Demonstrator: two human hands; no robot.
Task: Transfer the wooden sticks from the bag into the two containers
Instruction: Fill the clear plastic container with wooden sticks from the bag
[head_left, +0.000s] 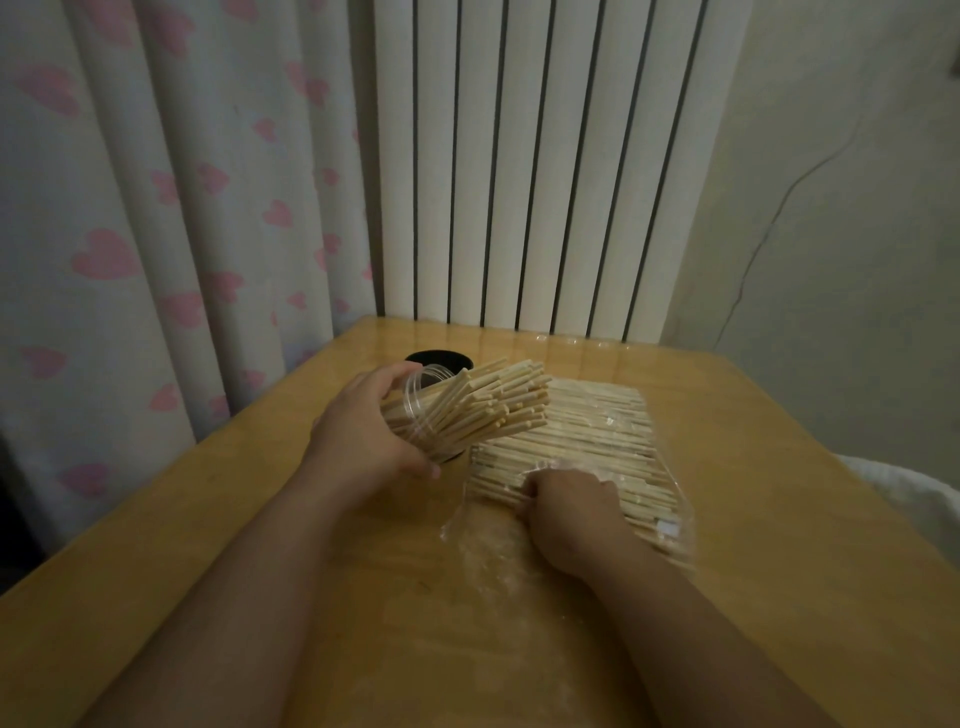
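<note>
Left grip (363, 431): curled round one clear plastic jar (410, 422), tilted, packed with wooden sticks (498, 405) fanning past its mouth.
Right grip (566, 499): fingers curled onto bagged sticks (597, 431) in one clear bag (483, 551) lying flat on the table (208, 519), just beside the jar.
One black round object (439, 358) behind the jar, near the far edge; open table toward the near edge.

home room | heart-print curtain (156, 218) | white radiator (519, 166) | wooden table (753, 467)

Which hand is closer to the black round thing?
Left. The left hand grips the clear jar just before the black round thing; the right hand, farther off, grips the bag.
</note>
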